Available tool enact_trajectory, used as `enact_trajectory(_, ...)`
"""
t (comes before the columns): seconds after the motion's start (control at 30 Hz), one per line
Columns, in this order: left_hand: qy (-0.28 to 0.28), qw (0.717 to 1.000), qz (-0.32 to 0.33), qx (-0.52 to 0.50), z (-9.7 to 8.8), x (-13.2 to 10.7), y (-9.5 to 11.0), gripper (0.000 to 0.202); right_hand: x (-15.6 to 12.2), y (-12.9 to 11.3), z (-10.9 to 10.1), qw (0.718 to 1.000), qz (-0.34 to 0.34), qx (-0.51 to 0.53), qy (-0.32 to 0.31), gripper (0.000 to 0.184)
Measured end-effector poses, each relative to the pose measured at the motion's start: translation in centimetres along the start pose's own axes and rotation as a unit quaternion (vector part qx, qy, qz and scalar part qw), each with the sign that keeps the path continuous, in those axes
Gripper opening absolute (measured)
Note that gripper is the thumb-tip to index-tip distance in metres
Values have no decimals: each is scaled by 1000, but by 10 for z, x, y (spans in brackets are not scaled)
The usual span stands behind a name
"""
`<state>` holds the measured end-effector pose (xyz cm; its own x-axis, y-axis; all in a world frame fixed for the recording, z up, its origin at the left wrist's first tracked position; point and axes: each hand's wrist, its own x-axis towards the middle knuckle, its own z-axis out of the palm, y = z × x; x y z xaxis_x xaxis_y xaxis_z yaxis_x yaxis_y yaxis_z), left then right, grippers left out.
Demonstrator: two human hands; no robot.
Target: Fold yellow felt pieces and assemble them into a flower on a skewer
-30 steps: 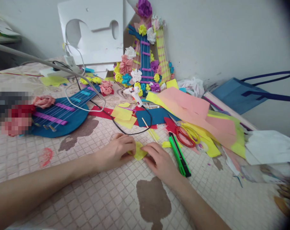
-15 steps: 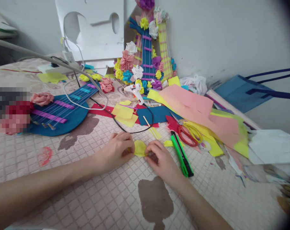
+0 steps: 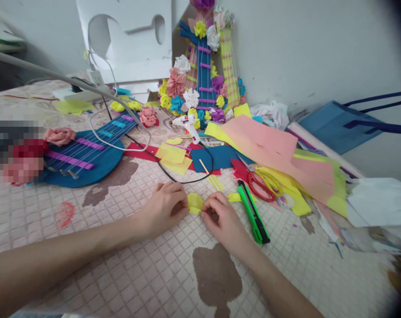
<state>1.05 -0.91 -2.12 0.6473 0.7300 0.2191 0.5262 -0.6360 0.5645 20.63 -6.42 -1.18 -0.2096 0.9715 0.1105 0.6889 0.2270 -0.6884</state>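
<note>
Yellow paper sits between the left hand and the right hand, each pinching an edge over the cloth; an uneven pull could tear it; a rightward swing could knock the nearby cutter.

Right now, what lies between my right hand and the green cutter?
In the head view, a yellow scrap lies between your right hand and the far end of the green cutter; nearer you, tablecloth shows.

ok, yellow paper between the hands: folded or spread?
Yellow paper looks partly folded: a brighter strip shows along its near edge. Left hand and right hand hide its ends.
</note>
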Motion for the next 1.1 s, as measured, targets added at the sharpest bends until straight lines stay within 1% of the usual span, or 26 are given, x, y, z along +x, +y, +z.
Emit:
enact_trajectory(0.33,-10,1000,-5,19,-1,0,1,8,1,1,-1,1000,18,17,0,16)
enact_trajectory(0.5,0,999,-3,32,2,1,2,9,2,1,0,1000,14,6,3,15)
enact_trajectory(0.63,-1,999,-13,31,0,1,3,10,3,1,2,1000,11,-8,14,15)
enact_trajectory(0.87,1,999,-12,34,-1,2,4,8,2,0,3,1000,16,3,23,15)
enact_trajectory(1.1,-3,999,-11,52,-1,1,5,13,3,1,4,999,11,1,33,15)
